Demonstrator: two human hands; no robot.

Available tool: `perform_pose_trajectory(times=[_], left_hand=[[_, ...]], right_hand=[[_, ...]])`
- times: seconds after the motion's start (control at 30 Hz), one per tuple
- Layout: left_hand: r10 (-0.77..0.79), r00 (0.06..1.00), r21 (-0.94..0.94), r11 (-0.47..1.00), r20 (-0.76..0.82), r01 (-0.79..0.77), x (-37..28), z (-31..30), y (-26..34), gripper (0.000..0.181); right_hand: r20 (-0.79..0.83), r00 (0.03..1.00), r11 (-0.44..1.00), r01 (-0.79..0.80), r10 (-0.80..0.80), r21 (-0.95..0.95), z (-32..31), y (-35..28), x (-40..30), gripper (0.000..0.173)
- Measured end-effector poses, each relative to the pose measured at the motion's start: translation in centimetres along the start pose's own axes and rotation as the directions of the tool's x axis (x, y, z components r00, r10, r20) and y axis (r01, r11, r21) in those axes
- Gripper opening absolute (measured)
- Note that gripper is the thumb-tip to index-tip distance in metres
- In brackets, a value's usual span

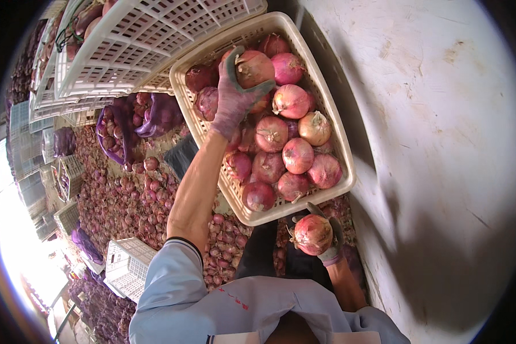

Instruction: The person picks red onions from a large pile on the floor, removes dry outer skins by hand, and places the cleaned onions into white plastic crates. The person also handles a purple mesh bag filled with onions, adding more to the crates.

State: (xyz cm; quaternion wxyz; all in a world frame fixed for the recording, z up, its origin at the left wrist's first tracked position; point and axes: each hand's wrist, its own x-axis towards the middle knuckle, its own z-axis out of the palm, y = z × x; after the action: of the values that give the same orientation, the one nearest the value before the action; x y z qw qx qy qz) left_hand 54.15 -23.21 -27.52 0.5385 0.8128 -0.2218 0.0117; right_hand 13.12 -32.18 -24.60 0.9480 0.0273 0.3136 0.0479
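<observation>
A cream plastic crate of red onions stands before me, its sides slotted. My left hand, in a purple and grey glove, reaches over the crate's far half. Its thumb and fingers curl around a large onion among the others. Just outside the crate's near edge, my right hand, also gloved, grips another red onion with dry roots showing. Several loose onions lie in the crate's nearer half, with paler skin on one yellowish onion.
Stacked white slotted crates rise at the upper left. A whitish wall runs along the right. Loose onions cover the floor at left, beside an open purple mesh sack and a white crate. Dark plastic lies near my left forearm.
</observation>
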Motion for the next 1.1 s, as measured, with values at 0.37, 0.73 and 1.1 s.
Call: perform_pose_trajectory(times=[0.37,0.73,1.1], left_hand=[[0.044,0.937,0.412,0.890,0.348,-0.195,0.8,2.4,-5.4,0.108],[0.179,0.881,0.485,0.778,0.438,-0.399,7.0,1.1,-8.2,0.104],[-0.041,0.775,0.484,0.802,0.631,-0.351,8.4,-0.4,-6.8,0.106]], right_hand=[[-0.011,0.997,0.994,0.080,-0.081,-0.073,-1.0,-0.5,1.1,0.079],[-0.058,0.994,0.995,0.091,-0.093,-0.035,-1.9,-1.2,1.6,0.077],[-0.083,0.992,0.960,0.115,-0.096,0.256,-5.7,-0.7,0.2,0.076]])
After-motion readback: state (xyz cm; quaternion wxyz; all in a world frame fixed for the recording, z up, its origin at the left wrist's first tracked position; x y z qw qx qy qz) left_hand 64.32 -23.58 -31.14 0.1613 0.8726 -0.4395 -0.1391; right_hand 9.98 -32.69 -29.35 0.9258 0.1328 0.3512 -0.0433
